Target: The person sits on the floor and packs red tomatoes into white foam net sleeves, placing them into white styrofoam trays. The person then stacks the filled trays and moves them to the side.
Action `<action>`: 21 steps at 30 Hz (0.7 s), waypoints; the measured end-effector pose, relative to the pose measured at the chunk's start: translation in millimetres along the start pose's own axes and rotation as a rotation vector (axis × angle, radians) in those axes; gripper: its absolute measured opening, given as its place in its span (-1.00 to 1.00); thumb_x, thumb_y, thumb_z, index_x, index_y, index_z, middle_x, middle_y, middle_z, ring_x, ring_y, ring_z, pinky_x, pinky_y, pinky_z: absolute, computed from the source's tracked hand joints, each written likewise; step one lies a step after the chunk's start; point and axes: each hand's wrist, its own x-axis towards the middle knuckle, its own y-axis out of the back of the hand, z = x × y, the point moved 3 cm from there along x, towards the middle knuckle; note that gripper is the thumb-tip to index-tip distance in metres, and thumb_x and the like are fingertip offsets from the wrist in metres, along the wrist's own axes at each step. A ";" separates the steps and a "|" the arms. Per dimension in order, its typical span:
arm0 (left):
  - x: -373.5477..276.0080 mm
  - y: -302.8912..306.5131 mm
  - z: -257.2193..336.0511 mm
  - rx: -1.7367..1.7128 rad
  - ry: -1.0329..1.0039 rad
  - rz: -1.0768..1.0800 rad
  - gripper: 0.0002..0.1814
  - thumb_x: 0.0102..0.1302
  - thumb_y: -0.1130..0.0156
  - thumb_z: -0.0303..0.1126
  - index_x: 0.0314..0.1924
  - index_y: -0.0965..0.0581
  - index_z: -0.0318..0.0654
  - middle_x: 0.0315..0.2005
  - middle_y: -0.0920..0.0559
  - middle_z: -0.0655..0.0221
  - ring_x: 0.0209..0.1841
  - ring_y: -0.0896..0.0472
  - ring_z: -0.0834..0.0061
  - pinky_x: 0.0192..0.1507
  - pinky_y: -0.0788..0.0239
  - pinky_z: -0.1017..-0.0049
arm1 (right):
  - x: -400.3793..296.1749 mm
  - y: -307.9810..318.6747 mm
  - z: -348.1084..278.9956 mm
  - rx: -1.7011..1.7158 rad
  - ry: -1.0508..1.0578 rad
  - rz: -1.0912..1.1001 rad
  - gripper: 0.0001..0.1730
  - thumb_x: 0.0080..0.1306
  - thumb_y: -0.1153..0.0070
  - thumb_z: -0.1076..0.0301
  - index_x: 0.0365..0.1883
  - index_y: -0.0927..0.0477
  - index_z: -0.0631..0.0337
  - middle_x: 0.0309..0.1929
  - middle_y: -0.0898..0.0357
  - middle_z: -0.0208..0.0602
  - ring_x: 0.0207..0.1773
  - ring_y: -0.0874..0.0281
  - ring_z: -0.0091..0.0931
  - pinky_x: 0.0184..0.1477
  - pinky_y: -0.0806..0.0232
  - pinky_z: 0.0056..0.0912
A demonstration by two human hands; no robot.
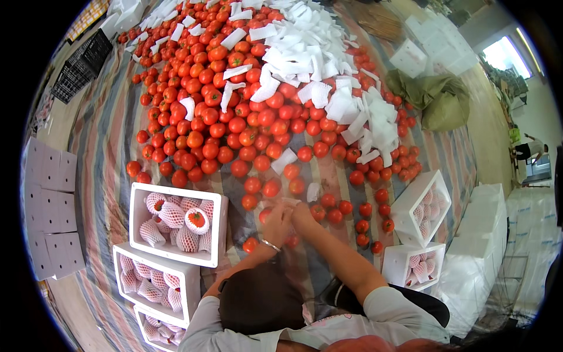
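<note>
My left hand (277,222), with a bracelet at its wrist, and my right hand (303,216) meet above the striped sheet. Between their fingertips is a white foam net sleeve (289,201), partly hidden by the fingers; whether it holds anything cannot be seen. One tomato (265,214) lies close beside the left fingers, and another tomato (291,240) shows below, between the forearms. Ahead spreads a large heap of red tomatoes (210,151), with a pile of white foam net sleeves (303,48) on it. A loose sleeve (284,161) lies nearer the hands.
White foam boxes (223,229) of sleeved tomatoes stand at the left, and two more boxes (407,220) at the right. Stacked cartons (55,211) line the far left. A black crate (83,64) and green cloth (446,101) lie farther off. Another person (532,149) is at the far right.
</note>
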 end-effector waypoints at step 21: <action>4.3 34.1 -8.1 -0.028 0.059 0.069 -0.73 0.30 -0.09 -0.47 -0.01 -0.53 -0.30 -0.32 -0.60 0.40 -0.47 -0.49 0.69 -0.43 -0.35 0.61 | 111.8 196.4 121.3 -0.841 -0.243 0.483 -0.76 0.22 0.07 0.36 -0.44 -0.62 0.28 -0.36 -0.62 0.01 -0.26 -0.61 -0.12 -0.21 -0.44 -0.10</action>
